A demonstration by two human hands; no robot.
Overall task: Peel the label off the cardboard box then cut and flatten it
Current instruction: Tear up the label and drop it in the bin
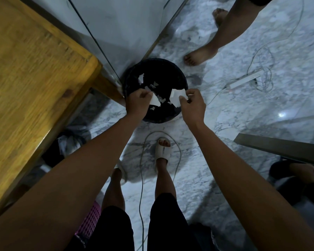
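Two bare hands over a black bin [155,69] on a marble floor [225,178], left hand [136,104] pinching one white label piece [155,100], right hand [193,105] pinching another piece [176,96], small white scraps [141,78] inside the bin, wooden tabletop [29,78] to the left

No legible text anywhere.

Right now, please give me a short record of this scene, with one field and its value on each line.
left hand: pinches white label piece
right hand: pinches another white piece
black bin: on floor below both hands, white scraps inside
wooden table: left of bin
cardboard box: not in view
power strip: on marble floor, right of bin
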